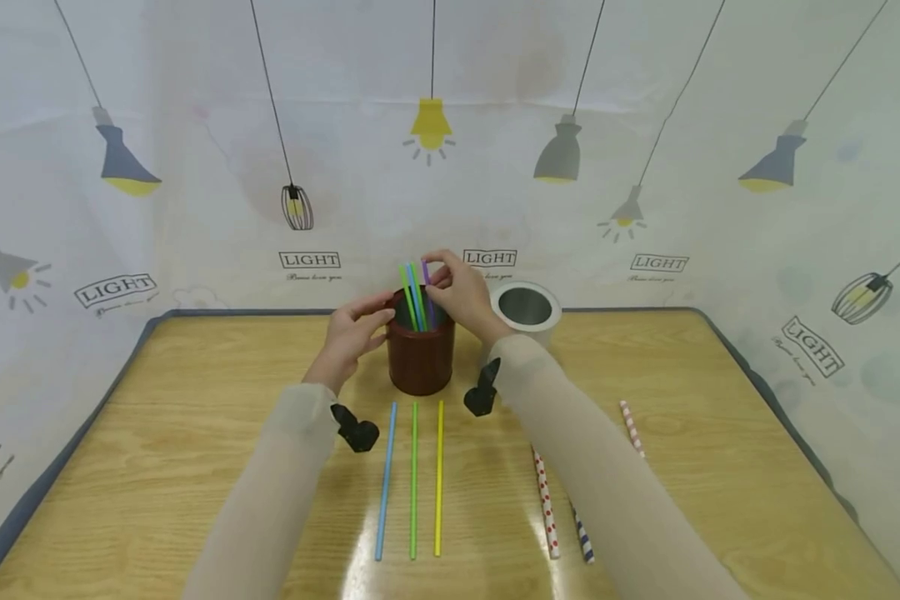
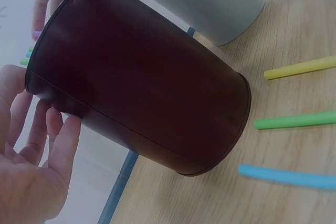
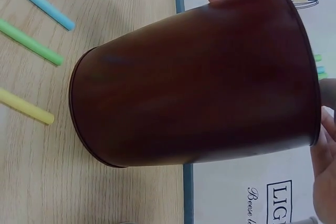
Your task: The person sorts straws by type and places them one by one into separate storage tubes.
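Note:
A dark brown cylindrical container (image 1: 421,363) stands upright near the back edge of the table. My left hand (image 1: 351,337) holds it at the rim from the left, fingers and thumb bent about its upper side. Several plastic straws (image 1: 414,297), green and blue, lean inside it and stick out above the rim. Over the right side of the opening, my right hand (image 1: 461,292) pinches a purple straw (image 1: 425,272) whose lower part is down in the container. In the right wrist view the brown wall (image 3: 199,82) hides most of the straws.
Behind my right wrist stands a white container (image 1: 526,307) with a grey inside. Blue (image 1: 386,483), green (image 1: 414,483) and yellow straws (image 1: 439,479) lie side by side in front. Patterned paper straws (image 1: 546,504) lie on the right, partly under my forearm. A printed cloth backdrop (image 1: 375,167) borders the table.

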The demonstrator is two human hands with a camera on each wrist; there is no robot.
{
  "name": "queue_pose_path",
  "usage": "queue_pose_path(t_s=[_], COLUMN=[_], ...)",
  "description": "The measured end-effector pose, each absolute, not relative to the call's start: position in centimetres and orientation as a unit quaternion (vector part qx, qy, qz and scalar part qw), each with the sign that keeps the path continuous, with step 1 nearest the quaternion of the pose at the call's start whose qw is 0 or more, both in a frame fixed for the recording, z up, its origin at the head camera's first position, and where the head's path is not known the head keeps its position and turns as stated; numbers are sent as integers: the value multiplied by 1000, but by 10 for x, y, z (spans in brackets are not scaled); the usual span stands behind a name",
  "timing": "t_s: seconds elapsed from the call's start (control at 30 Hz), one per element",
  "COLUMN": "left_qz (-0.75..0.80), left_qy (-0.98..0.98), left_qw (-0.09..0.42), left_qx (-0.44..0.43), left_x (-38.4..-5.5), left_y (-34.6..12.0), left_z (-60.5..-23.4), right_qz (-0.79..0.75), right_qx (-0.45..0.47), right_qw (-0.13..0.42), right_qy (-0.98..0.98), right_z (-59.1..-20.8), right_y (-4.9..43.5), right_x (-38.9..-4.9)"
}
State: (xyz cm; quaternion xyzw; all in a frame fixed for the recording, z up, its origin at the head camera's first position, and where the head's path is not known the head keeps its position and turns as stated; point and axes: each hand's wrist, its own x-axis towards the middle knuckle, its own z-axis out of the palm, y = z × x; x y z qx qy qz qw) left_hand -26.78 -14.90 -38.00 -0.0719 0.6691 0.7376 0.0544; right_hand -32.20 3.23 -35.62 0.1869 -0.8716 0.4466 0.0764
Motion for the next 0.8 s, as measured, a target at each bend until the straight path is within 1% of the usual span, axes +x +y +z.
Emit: queue_pose_path(t_s=[0.37,0.63,0.8], left_qz=[739,737,734], left_qy=[668,669,672], left_qw=[52,55,55], left_qx=[-74,-72,-75], left_x=[-268,-268,-268], left_y=[-146,-146,-147], left_z=[-382,-380,-380], right_qz=[438,446,481], right_qx=[193,207,215], right_qw=[76,40,3], right_qy=[-875,-870,-850], right_z=[-358,-345,-333], right_y=[35,36,39], right_x=[-323,-318,-314])
